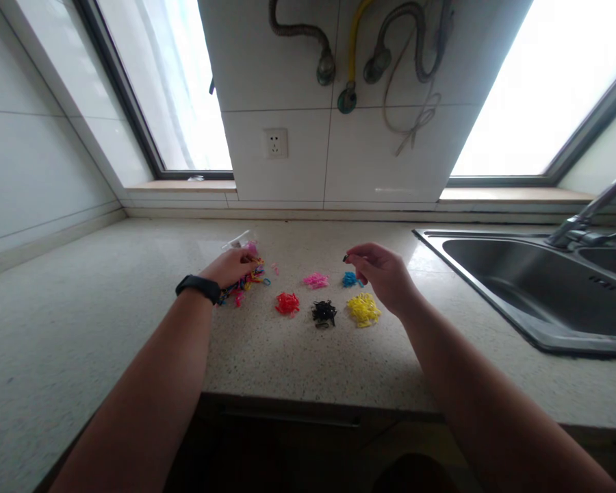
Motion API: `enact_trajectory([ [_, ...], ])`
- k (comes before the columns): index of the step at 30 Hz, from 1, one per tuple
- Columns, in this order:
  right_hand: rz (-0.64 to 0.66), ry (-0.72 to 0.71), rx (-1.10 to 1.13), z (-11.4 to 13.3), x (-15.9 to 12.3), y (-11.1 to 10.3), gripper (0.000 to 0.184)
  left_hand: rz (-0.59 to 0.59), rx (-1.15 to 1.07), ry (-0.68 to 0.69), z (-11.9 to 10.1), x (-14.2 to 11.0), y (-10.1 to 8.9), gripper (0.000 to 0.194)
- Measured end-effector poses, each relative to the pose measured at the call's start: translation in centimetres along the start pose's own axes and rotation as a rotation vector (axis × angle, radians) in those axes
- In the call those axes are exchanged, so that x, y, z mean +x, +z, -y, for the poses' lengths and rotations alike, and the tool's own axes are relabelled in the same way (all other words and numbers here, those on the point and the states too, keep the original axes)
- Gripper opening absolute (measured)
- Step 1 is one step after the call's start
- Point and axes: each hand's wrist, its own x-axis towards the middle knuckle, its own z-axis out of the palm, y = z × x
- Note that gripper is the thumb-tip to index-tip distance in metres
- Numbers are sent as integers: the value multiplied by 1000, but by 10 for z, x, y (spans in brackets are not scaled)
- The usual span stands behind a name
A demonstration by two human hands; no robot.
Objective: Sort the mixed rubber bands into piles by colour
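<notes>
My left hand [232,267], with a black band on its wrist, is at a mixed pile of small coloured rubber bands [239,290]. Its fingers are closed at the top of that pile, on small rubber bands, partly hidden. A clear plastic bag [237,239] lies just behind. My right hand [382,272] is raised by the blue pile [349,279], thumb and fingertips pinching a small black rubber band [345,258]. Sorted by colour between the hands are pink [316,280], red [287,304], black [324,312] and yellow [363,309] piles. Stray pink bands [275,269] lie near my left hand.
The piles lie on a speckled pale countertop [267,370]. A steel sink [493,287] with a faucet [569,229] is at the right. Behind stands a tiled wall with a socket [276,143] and hanging hoses [352,55], between two windows.
</notes>
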Motion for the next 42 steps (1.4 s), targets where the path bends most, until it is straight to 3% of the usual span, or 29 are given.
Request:
enact_trajectory([
  [10, -7, 8, -23, 3, 0, -2, 15, -81, 50, -8, -6, 0, -4, 29],
  [17, -39, 6, -20, 7, 0, -3, 15, -164, -93, 2, -10, 0, -3, 18],
  [22, -59, 15, -4, 8, 0, -5, 14, -143, 10, 0, -12, -1, -3, 20],
  [29, -82, -2, 34, 15, -2, -8, 18, -121, 94, 98, -17, -1, 3, 27],
  [37, -92, -22, 84, 24, -5, -8, 13, -152, -54, 134, -22, -2, 8, 27],
  [42, -94, -14, 87, 29, -7, -9, 12, -139, -261, 138, -28, -2, 12, 27],
])
